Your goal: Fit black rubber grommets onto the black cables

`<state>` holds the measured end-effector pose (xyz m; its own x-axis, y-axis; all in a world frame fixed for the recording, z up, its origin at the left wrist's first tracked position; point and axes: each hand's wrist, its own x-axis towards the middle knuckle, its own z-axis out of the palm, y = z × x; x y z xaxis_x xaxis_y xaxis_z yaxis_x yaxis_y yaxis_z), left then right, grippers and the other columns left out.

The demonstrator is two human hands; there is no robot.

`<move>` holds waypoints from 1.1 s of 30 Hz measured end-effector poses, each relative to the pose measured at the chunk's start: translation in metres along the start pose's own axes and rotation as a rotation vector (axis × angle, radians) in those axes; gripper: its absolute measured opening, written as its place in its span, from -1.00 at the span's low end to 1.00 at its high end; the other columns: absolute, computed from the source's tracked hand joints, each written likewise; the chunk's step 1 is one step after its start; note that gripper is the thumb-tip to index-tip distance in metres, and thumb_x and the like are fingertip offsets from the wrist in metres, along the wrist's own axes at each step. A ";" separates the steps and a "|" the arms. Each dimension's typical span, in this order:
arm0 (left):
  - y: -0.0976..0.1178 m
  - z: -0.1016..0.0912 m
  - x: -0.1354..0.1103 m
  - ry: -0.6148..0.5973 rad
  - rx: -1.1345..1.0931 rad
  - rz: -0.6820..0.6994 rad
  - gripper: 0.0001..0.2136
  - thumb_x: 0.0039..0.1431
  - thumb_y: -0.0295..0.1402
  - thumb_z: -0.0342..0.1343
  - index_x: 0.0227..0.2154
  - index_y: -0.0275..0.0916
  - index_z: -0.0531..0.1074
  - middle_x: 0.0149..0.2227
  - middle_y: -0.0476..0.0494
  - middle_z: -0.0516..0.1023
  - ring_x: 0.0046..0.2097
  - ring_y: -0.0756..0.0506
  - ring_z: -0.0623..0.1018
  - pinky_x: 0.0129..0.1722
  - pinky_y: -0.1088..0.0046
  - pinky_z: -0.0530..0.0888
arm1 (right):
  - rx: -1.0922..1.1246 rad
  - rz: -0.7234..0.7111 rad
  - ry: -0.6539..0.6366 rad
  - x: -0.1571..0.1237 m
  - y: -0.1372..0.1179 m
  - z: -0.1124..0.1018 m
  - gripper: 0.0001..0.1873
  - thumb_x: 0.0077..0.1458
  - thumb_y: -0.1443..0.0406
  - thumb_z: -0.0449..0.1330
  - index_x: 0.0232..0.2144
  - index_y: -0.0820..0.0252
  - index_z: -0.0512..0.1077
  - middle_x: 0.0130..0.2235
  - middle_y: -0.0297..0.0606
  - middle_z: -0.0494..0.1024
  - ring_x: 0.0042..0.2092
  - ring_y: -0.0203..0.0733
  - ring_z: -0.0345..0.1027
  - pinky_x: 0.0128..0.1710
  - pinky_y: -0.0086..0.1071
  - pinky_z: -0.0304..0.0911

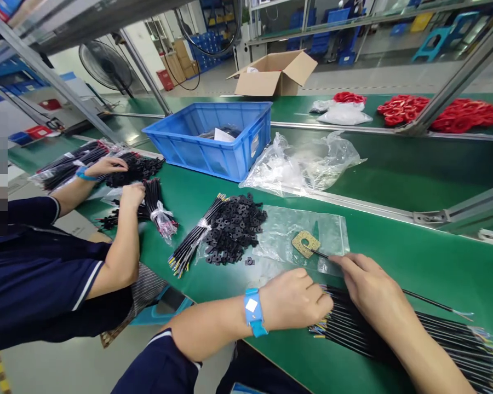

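My left hand [298, 298], with a blue wrist strap, is closed on the ends of a row of black cables [414, 334] lying on the green table. My right hand [370, 290] pinches a single black cable [431, 302] whose tip reaches a tan square pad [306, 243] on a clear plastic bag [308, 235]. A heap of small black ring parts [234, 227] lies just left of the bag, beside a tied cable bundle [195, 238].
A co-worker on the left handles black cable bundles [156, 205] with both hands. A blue crate [213, 137] stands behind, crumpled clear bags [304, 161] beside it. A cardboard box [275, 74] and red rings [456, 112] lie at the back. A metal rail [373, 205] crosses the table.
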<state>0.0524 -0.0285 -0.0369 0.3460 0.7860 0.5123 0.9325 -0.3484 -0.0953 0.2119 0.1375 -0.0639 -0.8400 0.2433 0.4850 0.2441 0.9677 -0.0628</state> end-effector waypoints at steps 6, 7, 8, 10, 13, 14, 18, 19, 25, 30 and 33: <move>-0.009 -0.001 -0.011 -0.279 -0.157 -0.061 -0.82 0.35 -0.53 0.12 -0.41 -0.25 0.42 -0.40 -0.03 0.58 -0.39 -0.05 0.56 -0.34 0.34 0.46 | -0.038 0.032 -0.039 -0.002 -0.002 -0.005 -0.70 0.42 0.41 0.00 -0.04 0.12 0.52 -0.20 -0.29 0.54 -0.27 -0.24 0.46 -0.40 -0.38 0.30; -0.011 -0.004 -0.010 -0.325 -0.178 -0.084 -0.85 0.37 -0.51 0.12 -0.36 -0.25 0.46 -0.40 -0.01 0.58 -0.38 -0.06 0.57 -0.32 0.33 0.47 | -0.046 0.033 -0.047 -0.002 -0.002 -0.007 -0.70 0.41 0.42 0.01 -0.03 0.11 0.52 -0.21 -0.30 0.53 -0.26 -0.24 0.46 -0.40 -0.38 0.30; -0.013 -0.007 -0.009 -0.362 -0.195 -0.110 -0.90 0.38 -0.49 0.13 -0.28 -0.24 0.49 -0.40 0.00 0.58 -0.38 -0.06 0.57 -0.31 0.32 0.48 | -0.062 0.031 -0.055 -0.001 -0.002 -0.008 -0.68 0.39 0.44 0.02 -0.01 0.11 0.52 -0.23 -0.31 0.53 -0.27 -0.24 0.46 -0.40 -0.38 0.29; -0.015 -0.011 -0.007 -0.411 -0.224 -0.161 -0.88 0.40 -0.45 0.15 -0.08 -0.21 0.54 -0.35 0.01 0.60 -0.35 -0.07 0.59 -0.28 0.32 0.51 | -0.114 0.017 -0.066 -0.001 -0.001 -0.009 -0.64 0.35 0.48 0.03 0.04 0.13 0.51 -0.28 -0.32 0.51 -0.30 -0.24 0.45 -0.43 -0.37 0.27; -0.017 -0.008 -0.008 -0.446 -0.271 -0.201 -0.75 0.41 -0.43 0.16 0.08 -0.14 0.54 -0.28 -0.01 0.64 -0.26 -0.08 0.63 -0.22 0.34 0.55 | -0.187 -0.021 -0.079 0.000 0.001 -0.009 -0.57 0.26 0.56 0.04 0.05 0.19 0.52 -0.35 -0.33 0.49 -0.37 -0.26 0.43 -0.46 -0.37 0.27; -0.019 -0.006 -0.010 -0.451 -0.284 -0.209 -0.74 0.41 -0.44 0.16 0.09 -0.11 0.56 -0.28 0.00 0.64 -0.25 -0.08 0.64 -0.20 0.35 0.56 | -0.201 -0.031 -0.079 0.000 0.001 -0.009 -0.56 0.23 0.57 0.04 0.04 0.21 0.53 -0.36 -0.33 0.49 -0.38 -0.26 0.42 -0.47 -0.36 0.28; -0.035 -0.006 -0.013 -0.409 -0.415 -0.292 -0.67 0.38 -0.50 0.17 0.11 -0.06 0.59 -0.29 0.00 0.66 -0.23 -0.06 0.66 -0.15 0.39 0.60 | -0.207 0.000 -0.011 0.003 0.001 -0.023 -0.60 0.33 0.49 0.02 0.09 0.18 0.51 -0.32 -0.32 0.54 -0.37 -0.27 0.46 -0.53 -0.37 0.23; -0.040 -0.010 -0.011 -0.359 -0.494 -0.341 -0.69 0.38 -0.49 0.17 0.09 -0.08 0.60 -0.25 -0.03 0.68 -0.20 -0.05 0.67 -0.14 0.40 0.60 | -0.171 0.027 0.025 0.003 0.000 -0.030 -0.63 0.39 0.43 0.02 0.12 0.15 0.49 -0.27 -0.31 0.57 -0.34 -0.28 0.49 -0.50 -0.39 0.26; -0.049 -0.039 0.025 0.272 -0.907 -0.846 -0.74 0.25 -0.42 0.29 -0.01 -0.19 0.65 -0.29 -0.08 0.72 -0.29 -0.04 0.68 -0.19 0.41 0.65 | -0.102 0.190 0.308 -0.001 -0.015 -0.076 -0.37 0.35 0.39 0.23 0.38 -0.16 0.30 -0.15 -0.29 0.55 -0.26 -0.27 0.48 -0.30 -0.37 0.29; -0.030 -0.030 0.051 0.498 -0.968 -0.942 -0.73 0.15 -0.40 0.32 -0.06 -0.22 0.68 -0.35 -0.10 0.72 -0.31 -0.07 0.69 -0.19 0.37 0.68 | -0.209 0.217 0.365 -0.011 -0.029 -0.085 -0.08 0.27 0.46 0.30 0.49 -0.30 0.10 -0.19 -0.28 0.55 -0.38 -0.28 0.40 -0.41 -0.35 0.23; -0.020 -0.019 0.052 0.540 -0.961 -0.982 -0.75 0.12 -0.40 0.35 -0.12 -0.25 0.70 -0.37 -0.12 0.72 -0.33 -0.08 0.69 -0.24 0.39 0.69 | -0.210 0.132 0.348 -0.015 -0.032 -0.083 -0.05 0.27 0.46 0.30 0.51 -0.25 0.04 -0.21 -0.28 0.58 -0.36 -0.29 0.44 -0.39 -0.37 0.27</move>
<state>0.0494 0.0097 0.0073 -0.6499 0.6963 0.3047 0.2655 -0.1676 0.9494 0.2572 0.0977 0.0031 -0.5900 0.2927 0.7524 0.4624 0.8865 0.0177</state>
